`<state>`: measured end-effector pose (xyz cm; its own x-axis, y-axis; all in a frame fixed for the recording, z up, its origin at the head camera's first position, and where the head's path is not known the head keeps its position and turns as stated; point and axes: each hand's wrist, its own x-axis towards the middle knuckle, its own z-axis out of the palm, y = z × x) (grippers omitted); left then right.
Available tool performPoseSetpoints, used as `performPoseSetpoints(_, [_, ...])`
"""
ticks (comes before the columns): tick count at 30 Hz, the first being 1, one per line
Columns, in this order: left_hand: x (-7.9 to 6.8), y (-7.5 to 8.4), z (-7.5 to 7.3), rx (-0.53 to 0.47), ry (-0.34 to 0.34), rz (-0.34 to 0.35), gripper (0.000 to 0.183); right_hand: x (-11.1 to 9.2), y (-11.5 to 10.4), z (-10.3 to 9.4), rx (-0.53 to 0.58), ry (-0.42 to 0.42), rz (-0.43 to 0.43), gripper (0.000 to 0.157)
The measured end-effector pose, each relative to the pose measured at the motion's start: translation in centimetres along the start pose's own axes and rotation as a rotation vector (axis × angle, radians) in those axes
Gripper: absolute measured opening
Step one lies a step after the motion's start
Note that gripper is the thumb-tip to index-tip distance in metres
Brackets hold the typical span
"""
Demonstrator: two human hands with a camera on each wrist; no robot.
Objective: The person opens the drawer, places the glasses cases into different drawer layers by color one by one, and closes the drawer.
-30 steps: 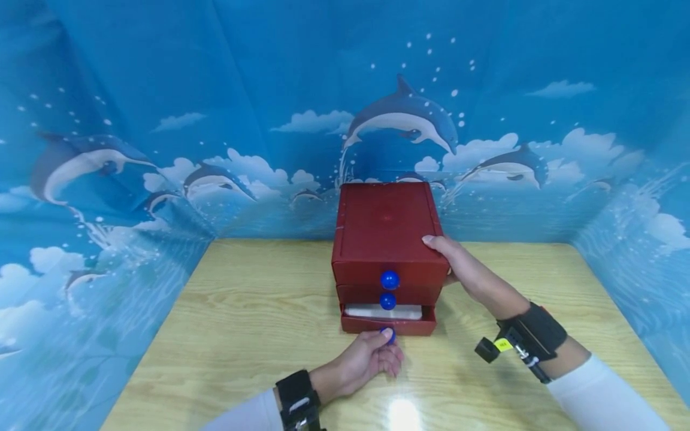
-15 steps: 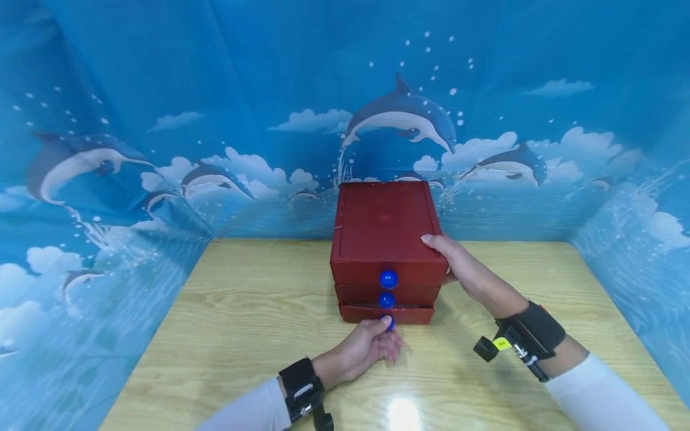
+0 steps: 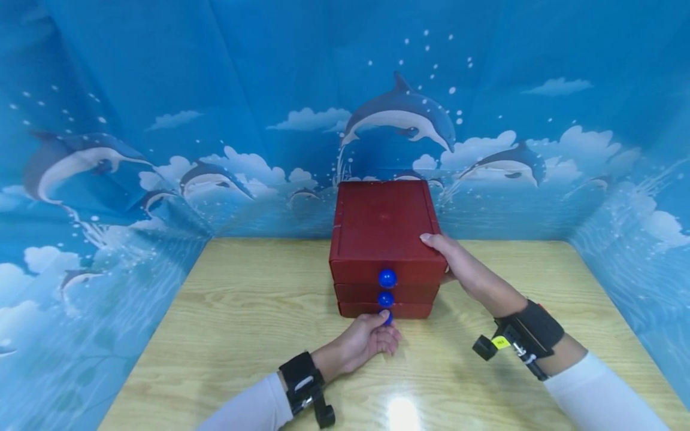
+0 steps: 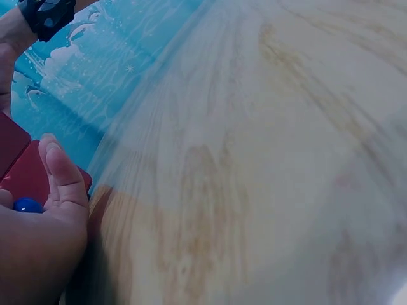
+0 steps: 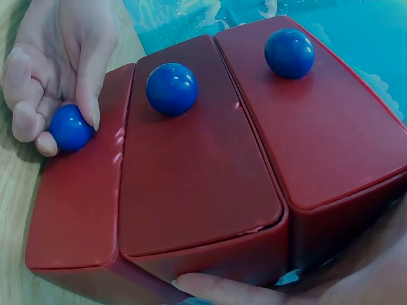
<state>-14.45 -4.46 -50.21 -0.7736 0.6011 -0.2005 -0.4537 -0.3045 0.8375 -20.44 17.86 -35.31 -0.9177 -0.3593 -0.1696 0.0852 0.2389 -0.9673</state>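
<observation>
A dark red cabinet [image 3: 385, 221] with three stacked drawers stands on the table, each front bearing a round blue knob. All three fronts sit flush in the head view. My left hand [image 3: 363, 342] pinches the bottom knob [image 5: 71, 128] between thumb and fingers. The middle knob [image 5: 172, 89] and top knob [image 5: 289, 53] are untouched. My right hand [image 3: 458, 263] grips the cabinet's right side, its thumb on the top near the front corner. Most of its other fingers are hidden behind that side in the head view; one finger shows along the side in the right wrist view.
The cabinet rests on a light wood-grain table [image 3: 242, 311], near its back edge. Behind and to both sides hangs a blue cloth [image 3: 259, 90] printed with dolphins and clouds. A bright light reflection lies on the table in front of my left hand.
My left hand has pushed the bottom drawer in from partly open to flush; the white thing inside is now out of sight. My right hand has kept its hold on the cabinet.
</observation>
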Motion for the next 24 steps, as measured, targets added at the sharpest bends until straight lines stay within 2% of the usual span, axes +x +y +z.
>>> performPoseSetpoints(19, [-0.12,0.46,-0.29,-0.02,0.015,-0.104,0.054,-0.05,0.02,0.19,0.007,-0.002,0.003,0.065])
performPoseSetpoints(24, [-0.27,0.43,-0.16,-0.009,0.039,-0.103,0.056,-0.03,0.12,0.21,0.011,0.002,0.001,0.065])
